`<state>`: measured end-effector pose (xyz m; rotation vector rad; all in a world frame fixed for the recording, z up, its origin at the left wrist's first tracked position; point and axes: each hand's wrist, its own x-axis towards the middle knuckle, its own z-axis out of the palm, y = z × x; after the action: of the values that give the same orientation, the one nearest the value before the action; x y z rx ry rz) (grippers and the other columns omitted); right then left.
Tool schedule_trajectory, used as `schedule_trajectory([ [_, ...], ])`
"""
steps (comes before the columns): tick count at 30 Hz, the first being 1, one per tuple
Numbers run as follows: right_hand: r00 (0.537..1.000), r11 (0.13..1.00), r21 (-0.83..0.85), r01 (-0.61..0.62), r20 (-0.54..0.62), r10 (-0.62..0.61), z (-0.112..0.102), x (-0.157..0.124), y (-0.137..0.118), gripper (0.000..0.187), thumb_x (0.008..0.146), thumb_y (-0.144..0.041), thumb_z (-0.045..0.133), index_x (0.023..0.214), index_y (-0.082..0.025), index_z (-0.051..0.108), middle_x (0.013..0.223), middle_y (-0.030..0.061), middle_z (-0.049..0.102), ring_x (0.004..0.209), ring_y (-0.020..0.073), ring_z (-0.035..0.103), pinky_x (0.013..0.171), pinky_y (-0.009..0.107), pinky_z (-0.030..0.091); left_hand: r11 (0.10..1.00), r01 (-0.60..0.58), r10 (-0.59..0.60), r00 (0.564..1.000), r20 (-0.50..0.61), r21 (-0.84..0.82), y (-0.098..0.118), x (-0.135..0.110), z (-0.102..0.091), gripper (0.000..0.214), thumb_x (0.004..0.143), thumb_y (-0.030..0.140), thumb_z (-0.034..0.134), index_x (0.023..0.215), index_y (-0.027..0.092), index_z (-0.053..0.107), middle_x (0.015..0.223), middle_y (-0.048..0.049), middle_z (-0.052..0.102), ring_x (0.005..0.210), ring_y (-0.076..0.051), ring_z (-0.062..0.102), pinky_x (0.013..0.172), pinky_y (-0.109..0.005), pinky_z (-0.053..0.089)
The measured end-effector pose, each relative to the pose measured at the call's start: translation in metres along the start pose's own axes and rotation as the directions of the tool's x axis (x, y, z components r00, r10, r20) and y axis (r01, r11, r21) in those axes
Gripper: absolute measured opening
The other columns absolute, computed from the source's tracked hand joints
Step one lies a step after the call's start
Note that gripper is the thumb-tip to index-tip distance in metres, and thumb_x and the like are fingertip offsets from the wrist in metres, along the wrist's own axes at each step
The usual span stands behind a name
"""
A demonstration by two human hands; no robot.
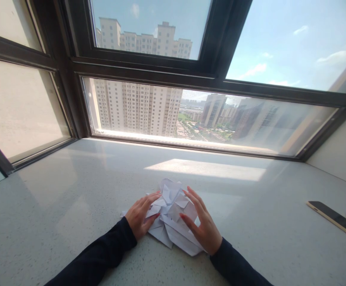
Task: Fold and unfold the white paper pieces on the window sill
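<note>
A loose pile of folded white paper [177, 228] lies on the pale speckled sill, with creased flaps and points sticking out on several sides. At its left edge rests my left hand [143, 214], fingers stretched over the paper and thumb apart from them. My right hand [203, 223] curves around the right side of the pile, thumb and fingers spread, its fingertips at or just above the paper. Neither hand shows a closed grip. The paper under both palms is hidden.
To the right on the speckled sill [56, 222] lies a dark-faced phone [336, 218] with a gold edge. Dark window frames [149, 67] border the sill at the back and left. A patch of sunlight falls behind the paper.
</note>
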<state>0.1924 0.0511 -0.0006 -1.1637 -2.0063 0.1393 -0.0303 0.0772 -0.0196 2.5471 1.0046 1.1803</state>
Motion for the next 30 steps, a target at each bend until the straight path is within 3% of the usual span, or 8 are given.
schedule_trajectory([
  [4,0.984,0.996,-0.064,0.069,0.169,-0.057,0.001,-0.002,-0.002,0.069,0.069,-0.05,0.053,0.127,-0.02,0.03,0.134,0.0117,0.031,0.122,0.0274,0.028,0.096,0.043,0.031,0.999,0.006,-0.005,1.0,-0.008,0.034,0.005,0.001,-0.005,0.043,0.078,0.024,0.041,0.12,0.019,0.036,0.121,-0.0104,0.047,0.11,-0.021,0.043,0.089,-0.036,0.038],
  [7,0.929,0.984,-0.098,0.15,0.354,-0.106,0.006,-0.005,-0.002,0.088,0.057,-0.061,0.056,0.129,-0.019,0.029,0.134,0.0134,0.03,0.122,0.0306,0.027,0.097,0.047,0.026,0.996,0.016,-0.019,0.999,0.032,0.087,0.005,0.0,-0.004,0.041,0.077,0.029,0.041,0.117,0.02,0.04,0.12,-0.0092,0.049,0.11,-0.022,0.043,0.09,-0.037,0.037],
  [10,0.903,0.981,-0.111,0.157,0.419,-0.097,0.011,-0.007,-0.002,0.087,0.057,-0.062,0.055,0.129,-0.02,0.03,0.133,0.0132,0.034,0.12,0.0301,0.03,0.098,0.049,0.023,0.988,0.032,-0.041,0.997,0.059,0.15,0.003,-0.002,-0.001,0.041,0.075,0.033,0.043,0.114,0.02,0.044,0.118,-0.0088,0.051,0.111,-0.024,0.043,0.092,-0.041,0.034],
  [21,0.947,0.993,-0.09,0.072,0.317,-0.04,0.009,-0.003,-0.002,0.057,0.071,-0.041,0.054,0.122,-0.019,0.039,0.124,0.0119,0.045,0.112,0.0254,0.042,0.093,0.042,0.037,0.968,0.09,-0.108,0.992,0.068,0.232,-0.001,-0.005,0.005,0.041,0.073,0.035,0.045,0.112,0.022,0.047,0.118,-0.0072,0.051,0.111,-0.026,0.042,0.091,-0.044,0.032],
  [27,0.983,0.999,0.035,0.004,0.183,-0.011,0.004,-0.001,-0.007,0.04,0.077,-0.025,0.048,0.116,-0.02,0.042,0.121,0.0107,0.046,0.111,0.0222,0.044,0.093,0.038,0.039,0.973,0.08,-0.109,0.986,0.125,0.217,-0.003,-0.006,0.007,0.059,0.065,0.047,0.054,0.118,0.021,0.042,0.123,-0.0092,0.046,0.112,-0.029,0.04,0.09,-0.045,0.034],
  [30,0.991,0.995,0.098,-0.006,0.131,-0.007,0.002,0.0,-0.008,0.039,0.078,-0.025,0.046,0.116,-0.021,0.041,0.122,0.0106,0.045,0.112,0.0223,0.043,0.092,0.037,0.04,0.983,0.092,-0.113,0.985,0.132,0.156,-0.005,-0.006,0.007,0.054,0.069,0.039,0.053,0.118,0.02,0.04,0.123,-0.0094,0.046,0.111,-0.026,0.042,0.091,-0.042,0.036],
])
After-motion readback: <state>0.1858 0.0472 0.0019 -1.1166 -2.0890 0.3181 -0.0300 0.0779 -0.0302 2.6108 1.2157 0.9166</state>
